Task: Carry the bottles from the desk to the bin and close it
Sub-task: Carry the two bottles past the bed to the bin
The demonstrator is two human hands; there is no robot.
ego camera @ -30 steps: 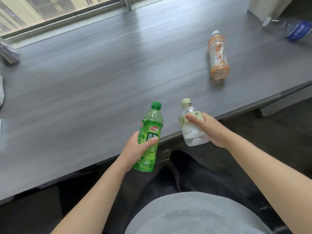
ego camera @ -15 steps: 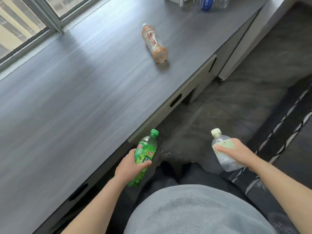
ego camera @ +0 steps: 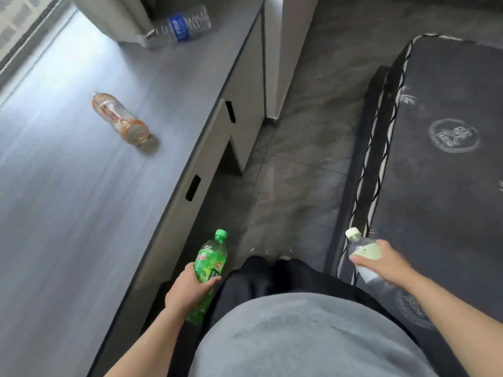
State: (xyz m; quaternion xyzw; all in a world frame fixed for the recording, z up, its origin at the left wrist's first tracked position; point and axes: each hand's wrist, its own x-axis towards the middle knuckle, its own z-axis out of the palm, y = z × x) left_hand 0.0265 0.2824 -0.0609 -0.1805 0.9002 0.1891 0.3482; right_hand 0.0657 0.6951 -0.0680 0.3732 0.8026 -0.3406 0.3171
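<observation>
A: Bottles first: where are they?

B: Two are in hand. The green bottle is clamped in the left hand, the grip wrapped round its middle, cap pointing forward. The clear bottle with the pale label is clamped the same way in the right hand. Both are off the bench now, held low over the floor and the edge of the dark rug.

A: And what has changed?

B: A second ago both bottles were held just at the bench edge. Since then the person has turned to the right, so the bench has swung to the left of the view and the floor and rug have opened up ahead. I read that as the carry being under way.

A: Anything left behind?

B: Yes. The orange bottle lies on its side on the bench, and a clear bottle with a blue label lies further back near the corner. Both look near empty, though blur makes that uncertain. So at least one more trip seems likely.

A: The bin?

B: Not in view, so I cannot tell whether it is open or what it holds.
</observation>
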